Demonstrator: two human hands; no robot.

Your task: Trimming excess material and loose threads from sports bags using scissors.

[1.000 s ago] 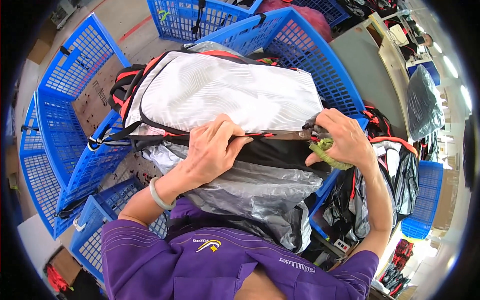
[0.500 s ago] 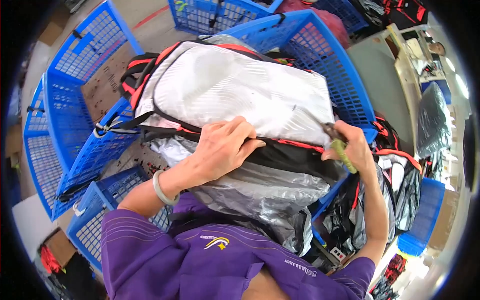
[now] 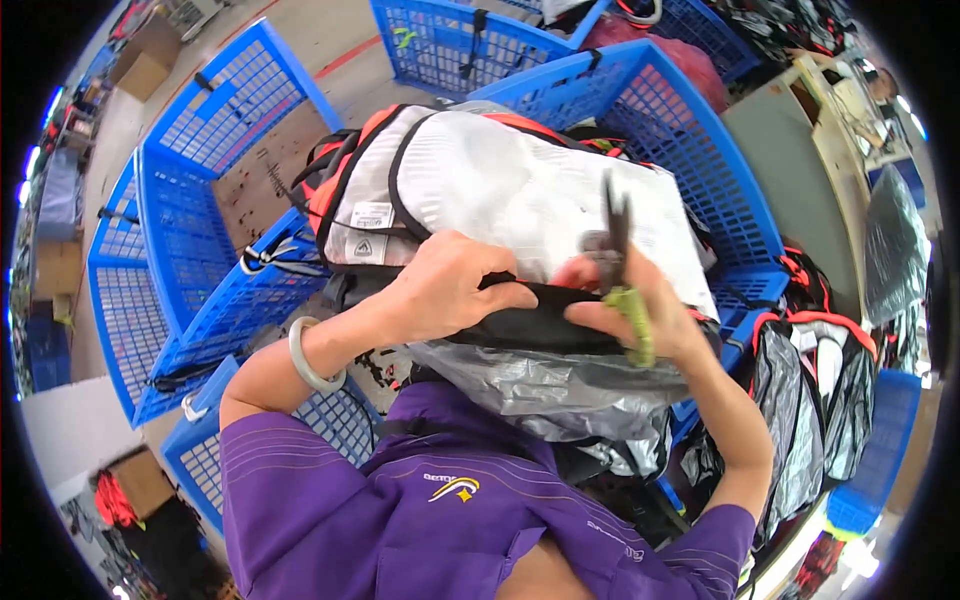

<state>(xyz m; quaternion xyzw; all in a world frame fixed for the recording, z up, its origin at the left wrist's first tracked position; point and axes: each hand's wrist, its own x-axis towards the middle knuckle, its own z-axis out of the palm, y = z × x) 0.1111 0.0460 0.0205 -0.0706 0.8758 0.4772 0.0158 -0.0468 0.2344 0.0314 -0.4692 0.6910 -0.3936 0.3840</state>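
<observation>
A white backpack (image 3: 530, 180) with black binding and orange-red trim lies across a blue crate in front of me. My left hand (image 3: 455, 285) is closed in a pinch on the black edge strip (image 3: 540, 322) along the near side of the backpack. My right hand (image 3: 645, 300) is closed around a pair of scissors (image 3: 617, 235), whose dark blades point away from me and are blurred. Yellow-green wrapping (image 3: 633, 325) covers their handle. The right fingers are close to the same strip; whether they touch it I cannot tell. Silvery lining (image 3: 540, 375) hangs below the strip.
Blue slatted crates stand at the left (image 3: 205, 220), beyond the backpack (image 3: 480, 45) and around it (image 3: 690, 130). More silver-and-black bags (image 3: 815, 390) lie at the right, near a grey tabletop (image 3: 785, 180). Cardboard boxes (image 3: 145, 65) sit far left.
My right hand with the scissors has moved left and inward, the blades now pointing away. My left hand still pinches the edge, and the whole view has shifted slightly.
</observation>
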